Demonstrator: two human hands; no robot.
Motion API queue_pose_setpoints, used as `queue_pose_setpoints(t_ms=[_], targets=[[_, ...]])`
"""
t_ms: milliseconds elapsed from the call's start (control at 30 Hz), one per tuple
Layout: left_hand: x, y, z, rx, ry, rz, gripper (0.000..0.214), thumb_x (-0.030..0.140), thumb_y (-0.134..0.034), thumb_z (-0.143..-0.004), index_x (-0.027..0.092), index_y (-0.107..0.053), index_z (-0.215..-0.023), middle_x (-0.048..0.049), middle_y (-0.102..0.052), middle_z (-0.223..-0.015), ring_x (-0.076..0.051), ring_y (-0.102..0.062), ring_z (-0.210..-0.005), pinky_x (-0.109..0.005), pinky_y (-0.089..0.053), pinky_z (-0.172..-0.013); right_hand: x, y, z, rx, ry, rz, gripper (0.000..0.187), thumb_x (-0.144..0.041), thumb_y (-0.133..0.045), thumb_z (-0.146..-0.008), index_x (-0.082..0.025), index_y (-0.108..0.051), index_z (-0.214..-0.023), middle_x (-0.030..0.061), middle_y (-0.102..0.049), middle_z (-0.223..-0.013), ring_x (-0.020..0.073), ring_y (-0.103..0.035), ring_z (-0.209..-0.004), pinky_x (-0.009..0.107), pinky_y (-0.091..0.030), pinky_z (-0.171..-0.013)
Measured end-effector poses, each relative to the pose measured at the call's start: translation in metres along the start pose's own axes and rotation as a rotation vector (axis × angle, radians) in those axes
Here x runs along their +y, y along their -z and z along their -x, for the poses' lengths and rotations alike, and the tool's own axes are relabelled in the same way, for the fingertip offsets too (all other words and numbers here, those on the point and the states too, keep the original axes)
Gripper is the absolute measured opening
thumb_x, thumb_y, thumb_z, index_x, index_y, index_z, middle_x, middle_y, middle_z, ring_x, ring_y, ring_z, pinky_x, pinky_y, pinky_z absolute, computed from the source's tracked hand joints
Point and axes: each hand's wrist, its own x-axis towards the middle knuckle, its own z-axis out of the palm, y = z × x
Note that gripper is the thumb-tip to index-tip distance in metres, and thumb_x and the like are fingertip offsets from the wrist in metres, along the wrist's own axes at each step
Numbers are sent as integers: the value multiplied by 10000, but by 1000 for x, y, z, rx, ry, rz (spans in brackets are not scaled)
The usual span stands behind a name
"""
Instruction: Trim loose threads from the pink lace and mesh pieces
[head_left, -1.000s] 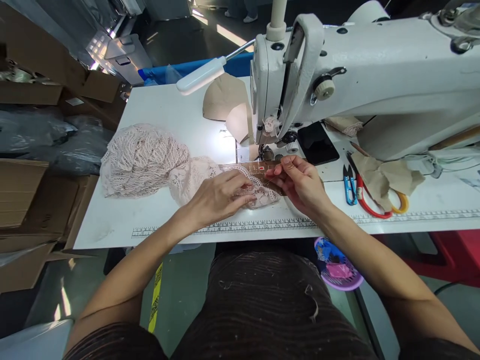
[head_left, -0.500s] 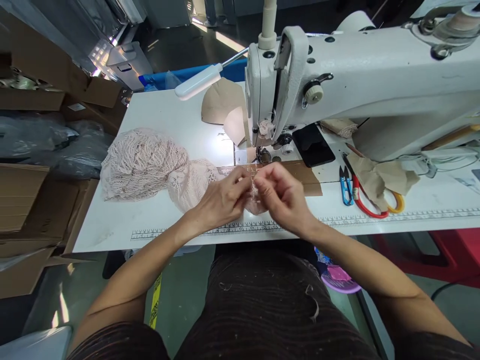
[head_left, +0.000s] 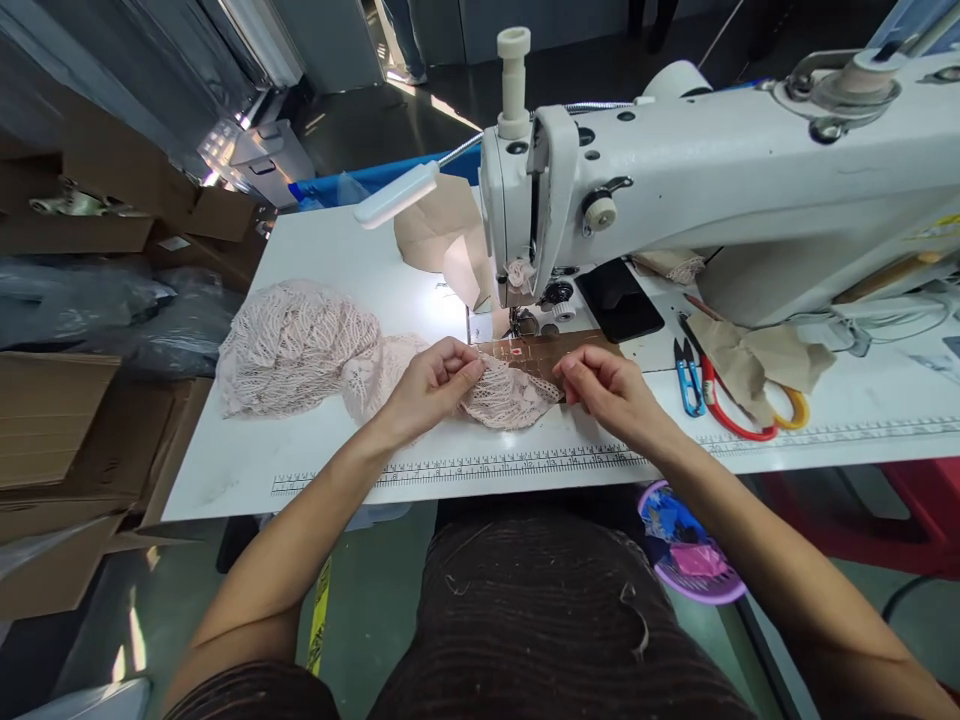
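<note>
A small piece of pale pink lace [head_left: 504,396] lies on the white sewing table [head_left: 337,240], just in front of the needle of the white sewing machine [head_left: 675,190]. My left hand [head_left: 431,385] pinches the lace at its left edge. My right hand [head_left: 609,388] pinches its right end, fingers curled. The lace is stretched flat between the two hands, partly over a brown cardboard strip [head_left: 551,350]. A heap of more pink lace [head_left: 296,340] rests to the left.
Blue thread snips [head_left: 684,375] and red-and-yellow scissors [head_left: 739,410] lie right of my hands, beside brown paper scraps [head_left: 757,355]. A black phone [head_left: 619,300] sits under the machine arm. Beige foam cups [head_left: 442,235] and a lamp [head_left: 396,193] are behind. Cardboard boxes [head_left: 67,420] stand left. A purple basket [head_left: 686,545] hangs below.
Half a second ago both hands were bunched together over the lace. They have since moved apart, spreading it flat on the table. The camera has tilted slightly.
</note>
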Motion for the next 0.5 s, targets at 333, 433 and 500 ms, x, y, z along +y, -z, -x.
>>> queue_pose_setpoints(t_ms=[333, 433, 500], targets=[[5, -1, 8, 4, 77, 122, 431, 341, -775, -836, 156, -545, -1149, -122, -743, -1066, -129, -665, -761, -216, -490, -619, -7, -18, -24, -361, 80, 190, 583, -287, -680, -890, -117, -488, -1413, -89, -496, -586, 103, -436, -521, 252, -338, -513], [6, 2, 12, 13, 65, 86, 457, 333, -780, -826, 152, -547, -1175, -116, -727, -1081, -125, -669, -787, -211, -499, -634, -5, -25, -32, -506, 43, 84, 370, -328, -665, -901, -154, -606, -1221, -108, -436, -534, 84, -362, -464, 231, -268, -466], [5, 4, 14, 39, 66, 65, 458, 330, -789, -811, 154, -562, -1167, -88, -720, -1024, -117, -660, -763, -202, -487, -613, -2, -28, -33, -527, 34, 41, 191, -362, -648, -908, -173, -636, -932, -94, -430, -531, 77, -342, -461, 231, -244, -457]])
